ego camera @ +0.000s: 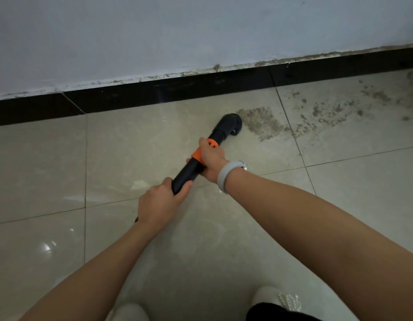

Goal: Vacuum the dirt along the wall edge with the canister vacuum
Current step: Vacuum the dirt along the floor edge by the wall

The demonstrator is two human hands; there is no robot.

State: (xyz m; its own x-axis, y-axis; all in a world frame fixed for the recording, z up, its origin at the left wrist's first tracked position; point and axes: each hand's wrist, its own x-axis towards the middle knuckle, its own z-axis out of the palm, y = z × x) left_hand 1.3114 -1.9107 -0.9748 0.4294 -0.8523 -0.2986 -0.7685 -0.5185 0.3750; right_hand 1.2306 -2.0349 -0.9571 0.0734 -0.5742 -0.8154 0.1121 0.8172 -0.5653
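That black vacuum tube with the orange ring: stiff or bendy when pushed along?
The tube looks like rigid plastic, running straight between both gripping hands, so probably stiff. Its round brush head would likely slide easily over the glossy tile.

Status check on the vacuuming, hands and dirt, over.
Left hand and right hand both grip the vacuum wand. Brush nozzle at left edge of dirt patch; more dirt to its right. Nothing in the way.

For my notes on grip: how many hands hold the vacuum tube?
2. The left hand grips the vacuum tube's lower end; the right hand grips its orange collar, nearer the brush nozzle.
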